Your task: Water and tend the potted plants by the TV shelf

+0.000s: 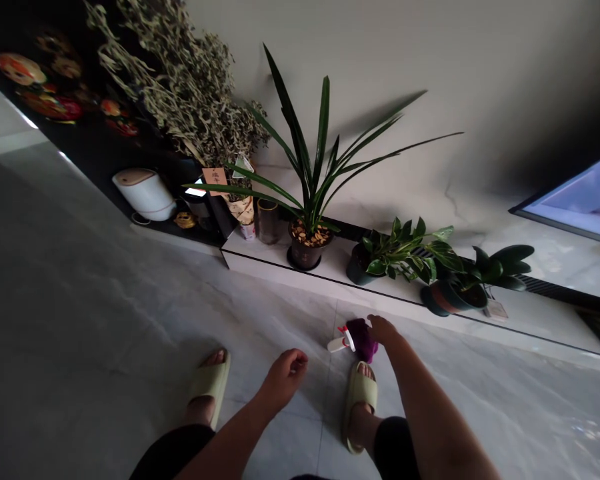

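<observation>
My right hand (381, 330) is at the right edge of a purple cloth (363, 340), its fingers stretched out over it. From this angle I cannot tell whether the fingertips touch the cloth. Against the cloth's left side is a white spray bottle (338, 344) with a red trigger, lying on the grey floor. My left hand (286, 375) hangs in the air to the lower left of the bottle. Its fingers are loosely curled in, with nothing seen in them.
Along the wall runs a low white ledge (260, 265) bearing a long-leaved potted plant (307, 243), a variegated plant (363, 263) and a dark green pot (453, 297). Dried branches (195, 100), a glass vase (268, 223) and a white appliance (147, 197) stand leftward. A screen (580, 193) is at right.
</observation>
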Tool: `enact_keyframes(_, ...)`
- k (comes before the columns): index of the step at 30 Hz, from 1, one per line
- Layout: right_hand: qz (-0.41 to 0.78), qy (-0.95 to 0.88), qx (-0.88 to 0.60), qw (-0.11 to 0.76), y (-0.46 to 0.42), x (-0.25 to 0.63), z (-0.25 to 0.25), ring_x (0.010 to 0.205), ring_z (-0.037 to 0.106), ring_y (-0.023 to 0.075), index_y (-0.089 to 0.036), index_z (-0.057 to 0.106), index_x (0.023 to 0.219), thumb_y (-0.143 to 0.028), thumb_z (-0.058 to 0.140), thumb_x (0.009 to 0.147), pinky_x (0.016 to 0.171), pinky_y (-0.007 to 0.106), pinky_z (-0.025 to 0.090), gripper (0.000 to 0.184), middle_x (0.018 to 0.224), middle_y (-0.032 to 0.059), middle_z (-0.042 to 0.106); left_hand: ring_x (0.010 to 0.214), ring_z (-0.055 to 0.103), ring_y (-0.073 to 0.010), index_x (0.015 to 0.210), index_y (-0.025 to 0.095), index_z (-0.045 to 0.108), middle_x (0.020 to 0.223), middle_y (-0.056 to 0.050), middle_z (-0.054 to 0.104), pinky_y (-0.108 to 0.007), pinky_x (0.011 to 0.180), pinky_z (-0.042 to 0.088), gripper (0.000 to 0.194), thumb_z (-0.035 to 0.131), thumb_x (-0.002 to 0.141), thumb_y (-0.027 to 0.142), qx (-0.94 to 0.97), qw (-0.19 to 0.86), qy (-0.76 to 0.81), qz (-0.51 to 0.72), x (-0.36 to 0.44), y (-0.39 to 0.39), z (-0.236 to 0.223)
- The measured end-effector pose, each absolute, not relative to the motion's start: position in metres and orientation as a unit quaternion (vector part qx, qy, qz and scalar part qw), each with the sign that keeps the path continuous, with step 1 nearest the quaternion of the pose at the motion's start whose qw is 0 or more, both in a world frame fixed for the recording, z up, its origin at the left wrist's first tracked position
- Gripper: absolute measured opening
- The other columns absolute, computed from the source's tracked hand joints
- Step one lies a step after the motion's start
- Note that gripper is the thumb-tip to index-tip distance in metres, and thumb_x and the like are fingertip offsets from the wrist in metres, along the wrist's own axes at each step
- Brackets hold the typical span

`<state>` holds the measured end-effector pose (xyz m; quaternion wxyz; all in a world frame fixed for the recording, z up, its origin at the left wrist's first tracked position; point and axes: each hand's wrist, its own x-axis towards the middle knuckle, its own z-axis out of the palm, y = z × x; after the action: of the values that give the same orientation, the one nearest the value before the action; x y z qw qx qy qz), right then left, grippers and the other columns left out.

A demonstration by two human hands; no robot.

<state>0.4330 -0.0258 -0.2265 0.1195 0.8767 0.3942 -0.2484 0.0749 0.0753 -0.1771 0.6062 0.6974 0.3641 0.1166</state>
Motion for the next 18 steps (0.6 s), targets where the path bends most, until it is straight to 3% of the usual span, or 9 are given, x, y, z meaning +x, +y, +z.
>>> enact_keyframes(18,-0.243,0.381,0.880,0.145,-0.040,0.448,-0.196,0.140,0.065,0.0278,-0.017,0.061,0.152,-0.018,0.051,0.104,0.111,0.037,0.051,0.049,0.150,0.0175,0.069,0.087,0.075,-0.0264,0.087,0.024,0.071,0.091,-0.010,0.078,-0.040,0.084,0.060,0.028,0.063,0.074,0.047,0.685,0.596,0.389,0.155,0.078,0.088,-0.174)
